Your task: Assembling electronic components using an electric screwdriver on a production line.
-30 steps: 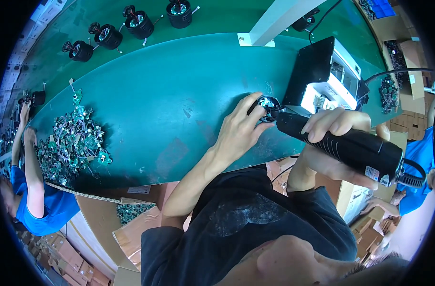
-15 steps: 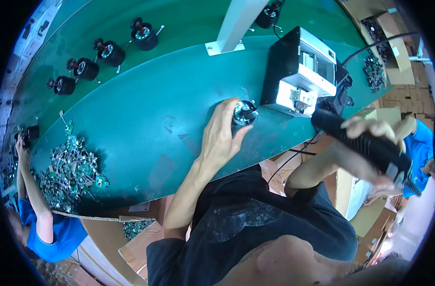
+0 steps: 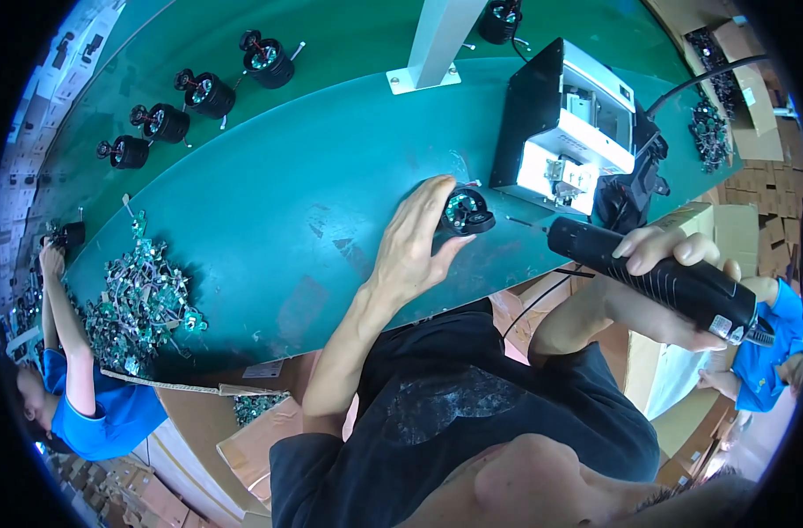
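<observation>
My left hand [image 3: 410,239] is wrapped round a round black housing [image 3: 463,211] on the green work table, fingers along its far side and thumb at the near side. Inside the housing a green circuit board shows, and a small black round piece [image 3: 480,222] sits at its near right rim. My right hand [image 3: 661,252] grips a black electric screwdriver [image 3: 586,241]. Its thin bit [image 3: 526,223] points left toward the housing, a short gap away from it.
A black-and-white bench machine [image 3: 542,132] stands right of the housing, behind the screwdriver. Several black housings [image 3: 268,66] line the far green strip. Wired circuit boards [image 3: 146,295] lie heaped at left. A metal post [image 3: 437,53] rises from the table. Co-workers in blue sit both sides.
My right hand's screwdriver has slowed from a blur, and its bit now shows near the housing. The small black piece now sits at the housing's near right rim. The view shifted slightly.
</observation>
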The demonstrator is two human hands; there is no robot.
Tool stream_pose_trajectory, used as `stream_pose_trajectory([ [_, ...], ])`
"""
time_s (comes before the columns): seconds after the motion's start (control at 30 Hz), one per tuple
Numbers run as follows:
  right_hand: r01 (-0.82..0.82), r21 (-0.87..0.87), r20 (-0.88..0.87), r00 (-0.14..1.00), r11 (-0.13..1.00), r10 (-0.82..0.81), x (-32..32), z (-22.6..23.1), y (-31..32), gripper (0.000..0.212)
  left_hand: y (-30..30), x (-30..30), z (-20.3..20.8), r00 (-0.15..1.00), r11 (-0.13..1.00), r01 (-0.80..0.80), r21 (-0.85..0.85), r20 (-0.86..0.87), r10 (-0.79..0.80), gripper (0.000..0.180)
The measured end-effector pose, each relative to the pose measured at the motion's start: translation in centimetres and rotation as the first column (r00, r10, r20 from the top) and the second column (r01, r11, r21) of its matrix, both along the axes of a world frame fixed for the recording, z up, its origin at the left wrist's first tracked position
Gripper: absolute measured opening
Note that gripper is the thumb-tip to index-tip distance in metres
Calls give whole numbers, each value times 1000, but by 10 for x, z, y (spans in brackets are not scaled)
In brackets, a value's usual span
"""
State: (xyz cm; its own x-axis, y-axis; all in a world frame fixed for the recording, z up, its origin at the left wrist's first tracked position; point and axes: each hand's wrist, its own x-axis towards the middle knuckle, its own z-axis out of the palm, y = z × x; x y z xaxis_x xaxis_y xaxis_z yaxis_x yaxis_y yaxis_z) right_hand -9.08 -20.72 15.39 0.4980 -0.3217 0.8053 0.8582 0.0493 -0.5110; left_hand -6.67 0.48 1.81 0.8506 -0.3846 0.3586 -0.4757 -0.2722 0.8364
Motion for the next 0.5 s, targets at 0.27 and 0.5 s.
stream_pose_trajectory([
  [0.27,-48,-19,-5,999,999,48,30,-13,21,83,1,-1,0,1000,1000,-23,-5,-2,23,70],
  [0.5,-94,2,-44,995,996,94,38,-17,27,79,2,1,2,999,999,-41,-16,7,41,71],
])
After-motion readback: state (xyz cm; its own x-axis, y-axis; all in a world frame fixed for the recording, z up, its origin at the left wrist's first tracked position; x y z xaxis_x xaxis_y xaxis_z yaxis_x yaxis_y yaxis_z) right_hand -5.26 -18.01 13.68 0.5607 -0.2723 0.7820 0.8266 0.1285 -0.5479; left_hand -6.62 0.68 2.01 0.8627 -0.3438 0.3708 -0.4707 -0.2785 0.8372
